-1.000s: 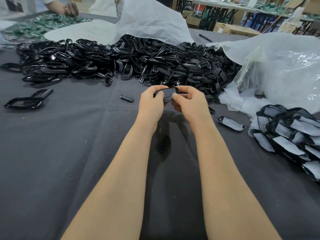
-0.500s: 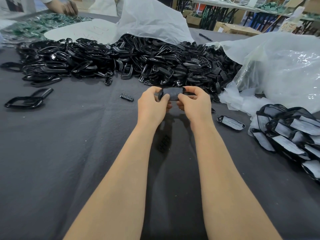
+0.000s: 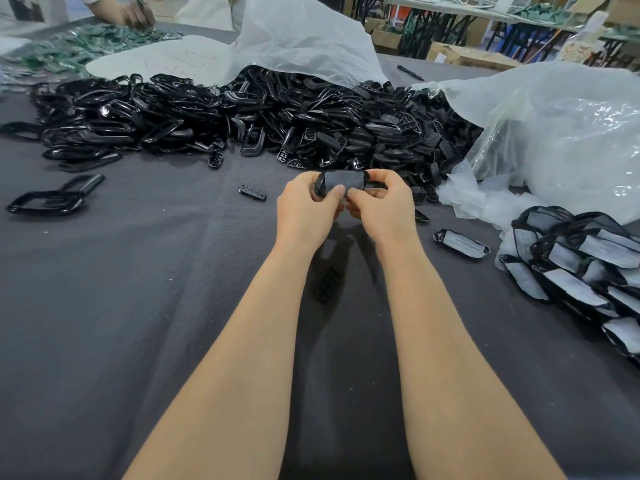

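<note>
Both my hands hold one small black key-fob shell above the dark grey tablecloth. My left hand grips its left end with curled fingers and thumb. My right hand pinches its right end. The shell's flat grey face points up toward me. A black button pad lies on the cloth below and between my wrists. Behind my hands spreads a large heap of black plastic shells and frames.
A single button pad lies left of my hands. Black frames sit at the far left. Shells with grey film are stacked at right, one loose. Plastic bags lie behind. Another person's hand works at top left.
My hands have lifted slightly away from me, toward the heap, and have turned the shell so its flat grey face shows more fully.
</note>
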Available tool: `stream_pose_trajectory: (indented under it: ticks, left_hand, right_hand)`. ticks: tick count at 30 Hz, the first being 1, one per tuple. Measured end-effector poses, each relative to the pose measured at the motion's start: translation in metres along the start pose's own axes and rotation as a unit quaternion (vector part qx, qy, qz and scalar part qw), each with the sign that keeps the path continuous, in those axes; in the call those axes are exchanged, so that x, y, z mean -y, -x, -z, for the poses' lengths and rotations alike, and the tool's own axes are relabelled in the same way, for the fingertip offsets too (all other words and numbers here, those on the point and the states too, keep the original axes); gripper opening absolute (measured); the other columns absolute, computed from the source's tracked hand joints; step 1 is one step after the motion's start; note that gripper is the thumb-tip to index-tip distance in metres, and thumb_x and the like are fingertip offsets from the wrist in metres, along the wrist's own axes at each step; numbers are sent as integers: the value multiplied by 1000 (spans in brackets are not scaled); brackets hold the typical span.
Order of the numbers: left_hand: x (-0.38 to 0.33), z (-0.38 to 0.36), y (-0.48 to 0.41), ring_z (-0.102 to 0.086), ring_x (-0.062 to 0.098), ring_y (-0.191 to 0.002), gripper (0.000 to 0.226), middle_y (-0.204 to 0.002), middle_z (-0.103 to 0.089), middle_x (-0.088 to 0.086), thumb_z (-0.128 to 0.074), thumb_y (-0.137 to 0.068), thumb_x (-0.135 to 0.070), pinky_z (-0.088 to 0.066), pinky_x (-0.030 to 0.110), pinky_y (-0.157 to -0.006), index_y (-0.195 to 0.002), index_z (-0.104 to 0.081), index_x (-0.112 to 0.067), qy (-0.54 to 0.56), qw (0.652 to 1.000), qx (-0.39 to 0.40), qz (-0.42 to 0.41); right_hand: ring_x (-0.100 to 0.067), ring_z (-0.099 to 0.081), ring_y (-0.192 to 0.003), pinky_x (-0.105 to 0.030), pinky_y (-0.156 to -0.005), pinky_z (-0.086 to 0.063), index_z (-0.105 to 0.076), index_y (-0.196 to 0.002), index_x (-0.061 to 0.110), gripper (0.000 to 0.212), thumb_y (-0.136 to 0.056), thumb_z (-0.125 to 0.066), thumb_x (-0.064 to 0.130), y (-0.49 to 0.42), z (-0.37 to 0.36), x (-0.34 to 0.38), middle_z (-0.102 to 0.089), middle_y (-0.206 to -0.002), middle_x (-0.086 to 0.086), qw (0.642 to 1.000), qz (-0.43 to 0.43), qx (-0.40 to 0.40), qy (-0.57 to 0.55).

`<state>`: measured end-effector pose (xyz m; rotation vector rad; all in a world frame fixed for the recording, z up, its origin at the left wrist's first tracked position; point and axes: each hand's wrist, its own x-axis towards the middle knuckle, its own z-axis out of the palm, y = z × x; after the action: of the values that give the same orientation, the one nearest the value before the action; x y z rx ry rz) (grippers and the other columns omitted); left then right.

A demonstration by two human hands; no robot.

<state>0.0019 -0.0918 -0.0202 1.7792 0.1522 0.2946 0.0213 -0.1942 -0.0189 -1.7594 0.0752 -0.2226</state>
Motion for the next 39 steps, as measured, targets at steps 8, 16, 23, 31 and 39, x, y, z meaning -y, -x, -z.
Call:
stream_pose_trajectory:
  ticks: [8, 16, 23, 31, 39]
  left_hand:
    - [4, 1, -2, -64, 6, -67, 20, -78, -70, 2, -55, -94, -6, -59, 37, -82, -86, -64, -22, 39, 999, -7, 15]
    - [7, -1, -6, -64, 3, -67, 23, -79, -69, 1, -48, -97, -5, -59, 31, -80, -86, -62, -21, 29, 1000, 0, 9]
    - [5, 0, -4, -64, 2, -65, 26, -75, -68, -1, -47, -98, -6, -58, 28, -77, -83, -61, -23, 38, 999, 10, 11]
    - [1, 2, -3, -69, 12, -87, 17, -99, -69, 3, -55, -95, -17, -57, 32, -84, -110, -63, -21, 64, 997, -10, 38]
    - [-1, 2, -3, -68, 18, -93, 24, -95, -70, 5, -54, -96, -9, -57, 37, -86, -86, -59, -30, 106, 993, -3, 55]
  right_hand:
    - [-9, -67, -66, -35, -77, -59, -53, -102, 18, 19, -91, -55, 3, -2, 0, -3, -66, -77, -1, 1000, 18, 9, -1]
    - [-7, -66, -62, -33, -74, -59, -52, -93, 24, 20, -88, -55, 4, -3, 0, -3, -66, -76, 0, 1000, 7, -9, 0]
    - [-1, -63, -53, -27, -68, -57, -50, -83, 27, 23, -91, -55, 6, -2, 2, -3, -64, -73, 2, 1000, 17, -16, 0]
    - [-3, -64, -56, -25, -66, -56, -52, -85, 25, 19, -91, -56, 6, 2, 3, 1, -67, -80, -3, 999, 40, 2, 30]
    - [-19, -68, -73, -40, -78, -57, -53, -90, 23, 9, -89, -61, 22, 6, 1, 4, -69, -82, -7, 996, 52, 12, 77]
